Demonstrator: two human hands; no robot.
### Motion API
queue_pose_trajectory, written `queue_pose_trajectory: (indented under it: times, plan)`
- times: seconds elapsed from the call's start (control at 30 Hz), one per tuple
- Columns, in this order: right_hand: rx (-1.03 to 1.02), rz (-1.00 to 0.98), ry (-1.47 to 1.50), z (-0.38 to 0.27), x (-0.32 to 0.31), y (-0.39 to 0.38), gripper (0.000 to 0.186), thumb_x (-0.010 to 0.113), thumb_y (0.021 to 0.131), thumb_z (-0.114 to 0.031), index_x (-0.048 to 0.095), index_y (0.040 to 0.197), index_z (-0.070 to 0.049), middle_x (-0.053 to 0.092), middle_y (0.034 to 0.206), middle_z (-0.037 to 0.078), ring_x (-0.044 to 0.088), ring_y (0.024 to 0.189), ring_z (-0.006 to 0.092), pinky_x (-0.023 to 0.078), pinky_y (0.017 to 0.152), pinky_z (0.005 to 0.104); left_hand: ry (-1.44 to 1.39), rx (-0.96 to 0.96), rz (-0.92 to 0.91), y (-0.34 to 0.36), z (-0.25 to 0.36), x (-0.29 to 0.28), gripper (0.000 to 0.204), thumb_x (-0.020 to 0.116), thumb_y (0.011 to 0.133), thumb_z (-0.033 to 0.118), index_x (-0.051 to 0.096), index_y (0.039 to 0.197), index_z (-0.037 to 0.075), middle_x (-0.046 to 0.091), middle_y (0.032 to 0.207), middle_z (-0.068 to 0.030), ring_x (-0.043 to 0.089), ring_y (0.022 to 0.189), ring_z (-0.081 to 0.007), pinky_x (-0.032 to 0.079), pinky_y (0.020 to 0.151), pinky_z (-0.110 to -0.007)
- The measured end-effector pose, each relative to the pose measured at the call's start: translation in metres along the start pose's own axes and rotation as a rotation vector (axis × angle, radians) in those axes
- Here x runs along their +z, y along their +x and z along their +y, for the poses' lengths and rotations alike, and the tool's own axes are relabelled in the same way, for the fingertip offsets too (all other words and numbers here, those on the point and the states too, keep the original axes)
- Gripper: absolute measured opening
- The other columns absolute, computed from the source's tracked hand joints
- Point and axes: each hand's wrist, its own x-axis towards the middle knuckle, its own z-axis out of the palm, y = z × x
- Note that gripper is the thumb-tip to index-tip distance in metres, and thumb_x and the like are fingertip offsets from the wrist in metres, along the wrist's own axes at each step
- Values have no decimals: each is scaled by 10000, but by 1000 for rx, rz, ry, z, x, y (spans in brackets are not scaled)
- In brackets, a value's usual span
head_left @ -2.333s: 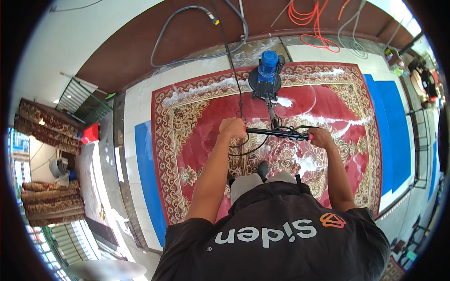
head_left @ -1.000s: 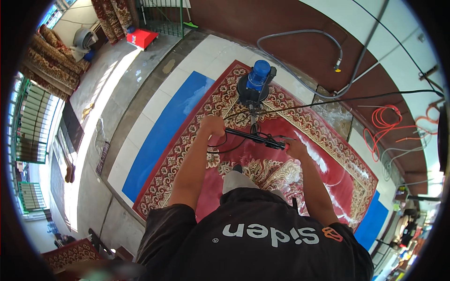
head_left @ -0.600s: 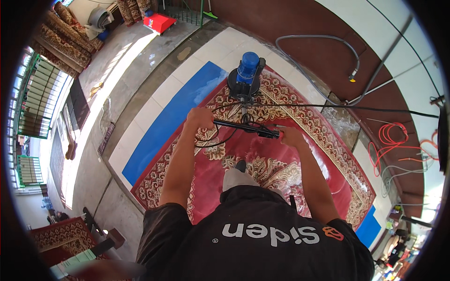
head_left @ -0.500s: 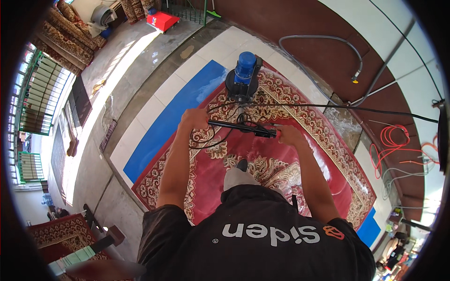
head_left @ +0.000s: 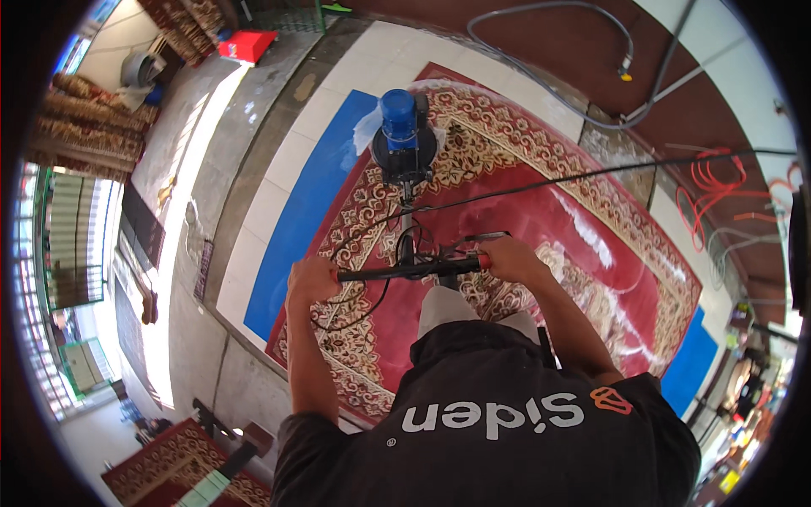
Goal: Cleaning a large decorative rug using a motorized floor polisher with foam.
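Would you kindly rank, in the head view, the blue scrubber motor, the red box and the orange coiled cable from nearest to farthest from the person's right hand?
1. The blue cylindrical scrubber motor, ahead and to the left of the right hand, on the red patterned carpet.
2. The orange coiled cable, far to the right on the brown floor.
3. The red box, far upper left beside the grey concrete strip.

The dark shirt [head_left: 498, 422] hides the near end of the red carpet [head_left: 541, 211].
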Motion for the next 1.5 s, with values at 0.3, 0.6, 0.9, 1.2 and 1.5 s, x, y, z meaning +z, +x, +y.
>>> queue_pose_trajectory:
  times: [0.3,0.6,0.9,1.2,1.5]
  plan:
    - [58,42,72,-11,52,-120,178,664,867,-194,709,1001,-85,740,912,221,732,931,434,559,822,567,71,84,-71,-79,30,45,214,796,641,277,795,803,136,737,787,-141,721,808,-388,566,730,-507]
    - [197,129,157,5,156,-252,278,734,854,-292,704,1035,-83,745,930,216,726,933,439,561,804,577,241,256,-124,-125,82,80,280,845,630,322,823,848,147,759,831,-145,736,839,-376,576,772,-492]
    - [391,225,259,4,226,-379,237,672,856,-154,708,1071,-62,738,948,237,732,948,452,579,805,585,415,483,-130,-143,159,127,238,821,640,318,816,816,157,745,794,-145,732,818,-372,587,749,-489]
    - [632,293,387,-6,267,-459,284,654,856,-125,731,1128,-101,734,933,243,737,932,455,595,788,586,490,799,-154,-127,242,140,190,735,680,323,778,741,148,725,743,-152,718,735,-398,585,690,-503]
    - [830,473,478,-26,312,-487,294,684,822,-106,727,1114,-104,748,921,226,747,904,442,601,773,571,737,1047,-190,-80,329,156,247,761,681,393,773,731,152,734,758,-158,722,763,-407,572,699,-512]
